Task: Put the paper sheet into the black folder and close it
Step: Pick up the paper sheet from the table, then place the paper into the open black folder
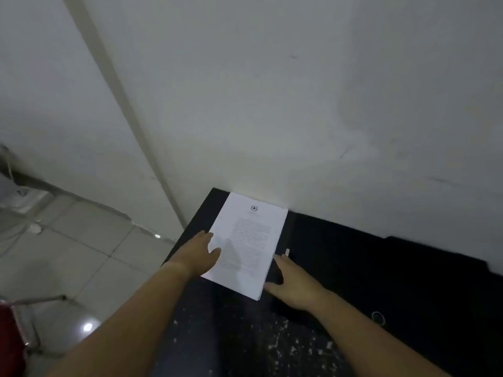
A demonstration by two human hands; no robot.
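Observation:
A white printed paper sheet (pixel 250 240) lies on the left half of the open black folder (pixel 353 257), which is spread flat against the wall. My left hand (pixel 201 254) rests flat on the sheet's left edge, fingers apart. My right hand (pixel 291 287) lies flat on the folder by the sheet's right near corner, fingers spread, next to the folder's spine. A small white clip part (pixel 287 252) shows near the spine. A round ring hole (pixel 378 318) marks the folder's right cover.
The folder sits on a dark speckled counter (pixel 231 341) that ends at the white wall (pixel 272 104). To the left, a tiled floor (pixel 81 254) lies below, with a red chair (pixel 11 330) at the lower left.

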